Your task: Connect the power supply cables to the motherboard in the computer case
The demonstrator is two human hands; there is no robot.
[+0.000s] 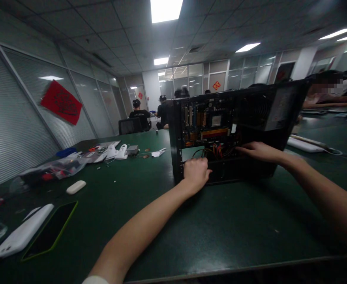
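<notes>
An open black computer case point(220, 171) stands upright on the green table with its inside facing me. Inside it show a motherboard point(194, 118), a bundle of coloured cables point(217, 150) and a power supply point(280, 106) at the upper right. My left hand point(196, 173) is closed over the case's lower left frame, fingers curled inward below the board. From the right, my right hand point(259, 152) reaches into the case. Its fingers are drawn together beside the cables, and the dark interior hides what the fingertips hold, if anything.
On the left of the table point(149, 236) lie a green-edged phone point(51, 232), a white power bank or phone point(23, 230), a white oval case point(76, 187) and a plastic bag point(55, 167). A white device point(305, 144) lies behind the case. Other people sit farther back.
</notes>
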